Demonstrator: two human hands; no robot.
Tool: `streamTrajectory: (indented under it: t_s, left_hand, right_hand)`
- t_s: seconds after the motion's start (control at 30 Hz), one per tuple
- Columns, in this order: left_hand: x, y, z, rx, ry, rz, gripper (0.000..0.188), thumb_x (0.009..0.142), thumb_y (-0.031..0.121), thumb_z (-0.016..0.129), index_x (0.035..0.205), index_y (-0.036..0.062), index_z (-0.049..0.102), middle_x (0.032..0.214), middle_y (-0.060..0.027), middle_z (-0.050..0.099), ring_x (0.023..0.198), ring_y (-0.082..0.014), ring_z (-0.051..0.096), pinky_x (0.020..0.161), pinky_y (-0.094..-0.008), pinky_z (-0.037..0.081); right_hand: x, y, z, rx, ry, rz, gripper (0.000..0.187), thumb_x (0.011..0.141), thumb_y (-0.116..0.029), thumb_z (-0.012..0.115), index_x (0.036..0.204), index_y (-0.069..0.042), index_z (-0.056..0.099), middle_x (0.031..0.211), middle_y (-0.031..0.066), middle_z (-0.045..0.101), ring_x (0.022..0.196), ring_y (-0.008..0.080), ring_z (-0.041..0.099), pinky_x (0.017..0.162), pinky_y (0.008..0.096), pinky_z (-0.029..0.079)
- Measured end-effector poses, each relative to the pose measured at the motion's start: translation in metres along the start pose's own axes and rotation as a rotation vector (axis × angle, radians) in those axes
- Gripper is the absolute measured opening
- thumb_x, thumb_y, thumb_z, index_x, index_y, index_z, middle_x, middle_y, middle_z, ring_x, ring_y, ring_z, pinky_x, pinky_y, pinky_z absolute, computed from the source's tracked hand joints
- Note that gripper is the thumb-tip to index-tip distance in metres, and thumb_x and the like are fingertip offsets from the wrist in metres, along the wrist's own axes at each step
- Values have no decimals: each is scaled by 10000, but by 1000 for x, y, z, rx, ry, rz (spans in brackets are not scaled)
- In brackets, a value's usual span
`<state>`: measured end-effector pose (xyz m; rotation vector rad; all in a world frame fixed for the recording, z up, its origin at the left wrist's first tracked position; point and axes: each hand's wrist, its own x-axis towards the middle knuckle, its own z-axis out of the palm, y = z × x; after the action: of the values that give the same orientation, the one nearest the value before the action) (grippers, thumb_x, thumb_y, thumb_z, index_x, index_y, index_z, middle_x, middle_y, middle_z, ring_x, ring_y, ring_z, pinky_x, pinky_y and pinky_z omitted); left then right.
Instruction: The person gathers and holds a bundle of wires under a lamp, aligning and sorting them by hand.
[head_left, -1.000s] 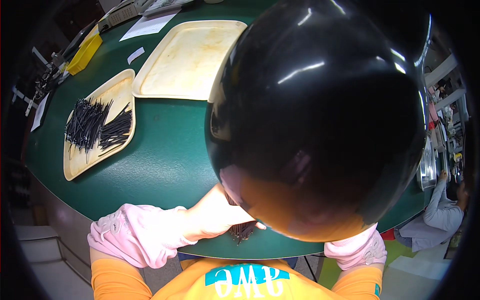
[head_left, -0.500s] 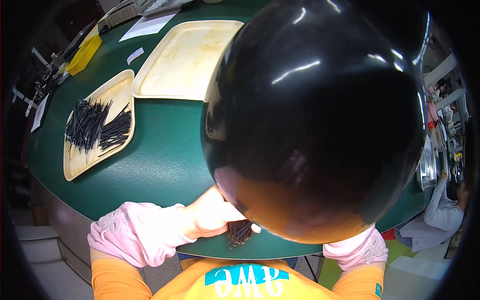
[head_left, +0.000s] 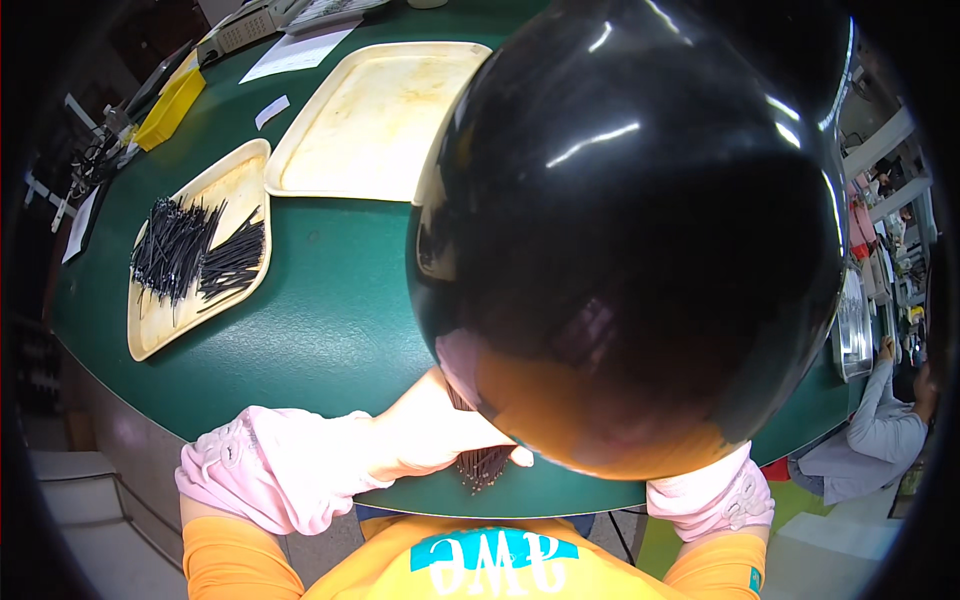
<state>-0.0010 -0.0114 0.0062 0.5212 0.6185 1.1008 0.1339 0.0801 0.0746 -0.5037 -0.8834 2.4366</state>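
My left hand (head_left: 425, 428) is closed around a bundle of thin dark wires (head_left: 484, 468) at the table's near edge. The wires' small copper-coloured tips poke out below the hand, while part of the bundle runs up under a large glossy black dome (head_left: 640, 230). That dome fills the middle and right of the view and covers some of my left fingers. It hides my right hand completely; only the pink sleeve cuff (head_left: 715, 497) on that arm shows.
On the green table (head_left: 330, 290), a cream tray (head_left: 150, 340) at the left holds loose black wires (head_left: 180, 250). Behind it sits a larger cream tray (head_left: 375, 120). Farther left are a yellow bin (head_left: 170, 110) and papers. A person in grey (head_left: 885, 430) sits at the far right.
My left hand and the wire bundle have shifted slightly right. A little more of the bundle shows above the hand, beside the dome's edge. The trays have not moved.
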Motion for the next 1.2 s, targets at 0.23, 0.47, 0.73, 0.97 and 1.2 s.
streamTrajectory:
  t_s: [0.23,0.47,0.73,0.97,1.2]
  left_hand:
    - [-1,-3,-3,-39,61,-16,290,702,-12,606,976,-29,512,895,-123,564,770,-196,579,685,-304,492]
    - [1,-4,-4,-53,58,18,282,715,-3,598,982,-28,511,897,-119,563,772,-187,576,680,-309,491]
    - [-1,1,2,-177,52,-42,258,741,31,585,980,-29,509,863,-109,560,743,-168,560,647,-287,481]
    - [2,5,4,10,-111,-5,174,761,103,590,864,-30,548,757,-102,578,693,-159,569,653,-274,480]
    - [-2,-1,0,-1,-42,-95,179,764,102,588,879,-29,546,750,-109,582,660,-165,587,610,-260,485]
  right_hand:
    - [0,-1,1,-26,14,-12,471,890,-298,273,1298,-79,183,1293,132,282,1159,232,346,968,341,310]
    - [-2,-1,7,-141,40,-18,470,893,-314,250,1294,-75,193,1288,137,290,1153,239,355,963,353,320]
    - [-2,-5,4,152,105,106,492,891,-366,203,1297,-88,192,1295,138,278,1163,256,338,967,362,310]
    - [-4,0,2,-60,66,0,490,889,-347,236,1304,-94,168,1309,131,255,1186,243,305,983,355,283]
    - [-6,-2,9,180,51,32,506,890,-382,193,1309,-100,149,1319,136,228,1190,257,295,991,368,268]
